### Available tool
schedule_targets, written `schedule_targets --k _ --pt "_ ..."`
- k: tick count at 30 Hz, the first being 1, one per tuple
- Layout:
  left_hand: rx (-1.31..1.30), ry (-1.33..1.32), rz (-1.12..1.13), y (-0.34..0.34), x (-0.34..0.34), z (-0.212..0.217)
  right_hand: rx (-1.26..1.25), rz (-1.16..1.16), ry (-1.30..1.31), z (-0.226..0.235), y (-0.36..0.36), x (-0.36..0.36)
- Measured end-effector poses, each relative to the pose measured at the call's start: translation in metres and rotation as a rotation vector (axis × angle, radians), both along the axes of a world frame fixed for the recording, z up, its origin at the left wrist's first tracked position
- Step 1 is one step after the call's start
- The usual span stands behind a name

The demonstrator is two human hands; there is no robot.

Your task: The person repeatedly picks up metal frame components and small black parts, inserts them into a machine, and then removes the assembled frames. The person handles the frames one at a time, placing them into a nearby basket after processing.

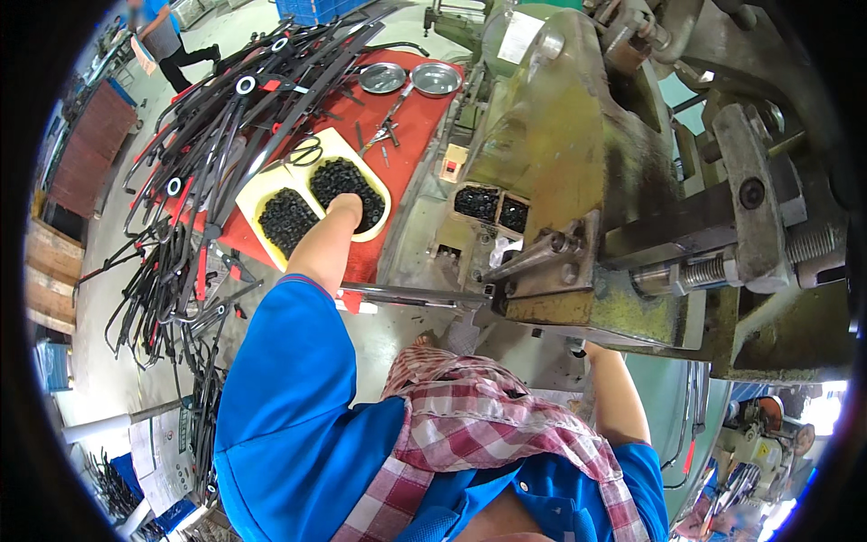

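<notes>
My left hand (346,207) reaches into the right compartment of a cream two-part tray (386,223), among small black parts (336,178). Its fingertips are hidden, so I cannot tell whether they pinch a piece. More black parts (287,219) fill the left compartment. My right hand (593,350) is at the machine's lower front edge, beside a small dark metal end (576,347). The machine hides most of its fingers. Between my arms, a dark bar (415,294) stretches from near my left forearm to the front of the green machine (555,167).
A large heap of black tubular frames (230,117) covers the red table (417,122). Scissors (305,151) lie by the tray; two round metal dishes (436,79) stand farther back. Small bins of dark parts (477,203) sit on the machine. A person (172,45) is at far left.
</notes>
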State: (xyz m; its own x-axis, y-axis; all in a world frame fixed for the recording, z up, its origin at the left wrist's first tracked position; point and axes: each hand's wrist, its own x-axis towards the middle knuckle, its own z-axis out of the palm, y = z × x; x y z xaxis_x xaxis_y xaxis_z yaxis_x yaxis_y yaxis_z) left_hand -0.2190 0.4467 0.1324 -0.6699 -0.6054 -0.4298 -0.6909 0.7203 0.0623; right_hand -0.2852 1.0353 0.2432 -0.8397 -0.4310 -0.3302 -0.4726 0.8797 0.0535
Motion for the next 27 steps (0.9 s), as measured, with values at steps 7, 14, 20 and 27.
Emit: schedule_targets --k 7,14,20,27 --pt "-0.016 0.021 0.015 -0.003 0.011 0.009 -0.005 0.048 -0.062 0.006 -0.012 -0.014" --pt "0.154 0.581 -0.289 0.087 0.018 0.114 -0.126 0.151 -0.097 0.013 -0.004 -0.020" --pt "0.297 0.901 -0.417 0.247 0.075 0.160 -0.555 0.389 0.333 0.068 -0.009 0.012" --pt "0.388 0.633 -0.228 0.303 0.068 0.153 -0.772 0.390 0.442 0.104 0.085 0.021"
